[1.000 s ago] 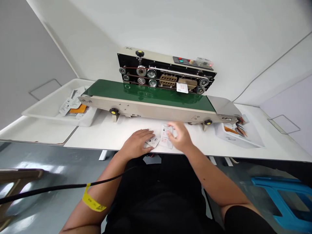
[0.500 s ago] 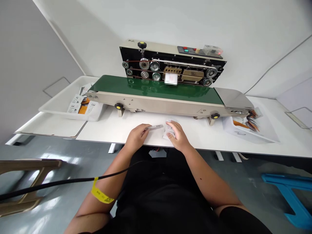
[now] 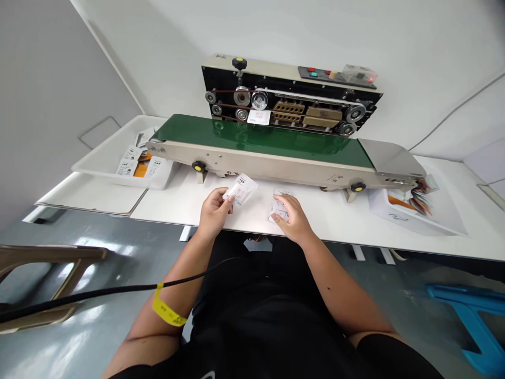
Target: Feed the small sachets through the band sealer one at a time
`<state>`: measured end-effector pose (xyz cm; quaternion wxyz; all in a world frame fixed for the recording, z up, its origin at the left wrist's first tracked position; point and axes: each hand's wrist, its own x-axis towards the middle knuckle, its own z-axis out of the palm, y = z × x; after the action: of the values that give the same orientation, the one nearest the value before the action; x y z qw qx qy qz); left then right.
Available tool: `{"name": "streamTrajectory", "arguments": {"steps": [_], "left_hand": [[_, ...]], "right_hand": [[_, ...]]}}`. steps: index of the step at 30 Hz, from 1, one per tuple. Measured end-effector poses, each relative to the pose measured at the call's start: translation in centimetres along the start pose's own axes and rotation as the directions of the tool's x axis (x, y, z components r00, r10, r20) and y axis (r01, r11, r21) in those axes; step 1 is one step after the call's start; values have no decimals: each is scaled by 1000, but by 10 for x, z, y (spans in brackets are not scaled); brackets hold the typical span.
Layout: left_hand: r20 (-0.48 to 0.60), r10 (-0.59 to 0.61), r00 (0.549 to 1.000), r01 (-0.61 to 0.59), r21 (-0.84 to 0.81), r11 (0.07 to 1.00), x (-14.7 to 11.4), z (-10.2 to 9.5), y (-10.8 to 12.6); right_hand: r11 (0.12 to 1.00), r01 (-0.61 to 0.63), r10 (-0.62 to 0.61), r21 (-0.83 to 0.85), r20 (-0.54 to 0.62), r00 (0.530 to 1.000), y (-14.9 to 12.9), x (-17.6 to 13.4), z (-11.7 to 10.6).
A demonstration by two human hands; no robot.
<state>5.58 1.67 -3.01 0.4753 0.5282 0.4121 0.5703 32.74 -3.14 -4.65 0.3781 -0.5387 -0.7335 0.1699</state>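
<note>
Roller machine (image 3: pixel 292 100), one, behind a green conveyor belt (image 3: pixel 256 139): the machine sachet (image 3: pixel 259 117) at its front now sits by the rollers at left, where half a second ago it was at the brass blocks (image 3: pixel 289 110). Left hand (image 3: pixel 215 210): its held sachet (image 3: pixel 242 190), edge-on in the earlier frame, now shows its printed face. Right hand (image 3: pixel 294 218): over the table sachets (image 3: pixel 280 213), as before. The held sachet is pinched at its lower left corner between thumb and fingers, the remainder projecting up and rightward above the white table (image 3: pixel 252 223). The table sachets lie beneath the right fingers; thumb and fingers stand parted, and whether they grip cannot be told. Held sachet: white, flat, tilted, dark characters near its upper edge, red print mid-face. Table sachets: white, overlapping, partly covered, lettering too small to read.
</note>
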Motion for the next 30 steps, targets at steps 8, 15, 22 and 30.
{"name": "streamTrajectory", "arguments": {"steps": [8, 15, 22, 30], "left_hand": [[68, -8, 998, 7, 24, 1000, -1, 1, 2], [242, -26, 970, 0, 109, 994, 0, -4, -3], [472, 19, 881, -199, 335, 921, -1, -3, 0], [239, 43, 970, -60, 67, 996, 4, -5, -1]], "right_hand": [[1000, 12, -12, 11, -44, 999, -2, 0, 0], [989, 27, -16, 147, -73, 997, -20, 10, 8], [795, -280, 258, 538, 119, 959, -44, 19, 36], [814, -342, 215, 469, 304, 928, -39, 13, 37]]}}
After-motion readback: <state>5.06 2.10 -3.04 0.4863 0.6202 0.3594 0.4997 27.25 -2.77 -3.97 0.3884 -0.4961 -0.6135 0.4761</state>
